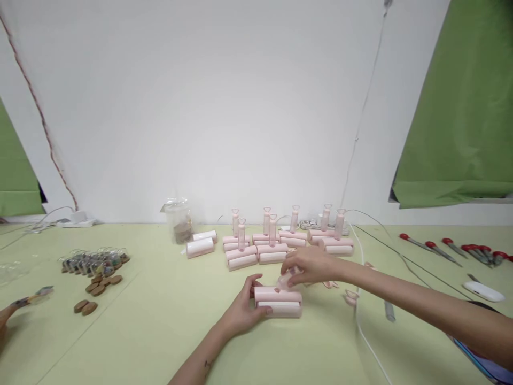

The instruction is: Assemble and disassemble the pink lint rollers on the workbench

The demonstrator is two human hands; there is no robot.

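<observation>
Facing seven pink rollers (272, 249), left fingers (253, 279) clasp one roller (279, 308), right fingers (297, 278) pinch one handle (285, 278).

Pale green tabletop (152, 305) along white wall (256, 107). Green curtain (465, 107) at far right, second green sheet (14, 166) at left edge. Reddish cord (42, 117) slanting down wall to white power strip (77, 222). Over on left, small clear domes (94, 262) crowded together, brown discs (97, 290) lying loose just in front. Clear container (175, 216), something brown inside, near wall. Over on right, red-ended tools (474, 249), white oblong case (484, 291) nearer. White cable (362, 332) trailing across tabletop.
</observation>
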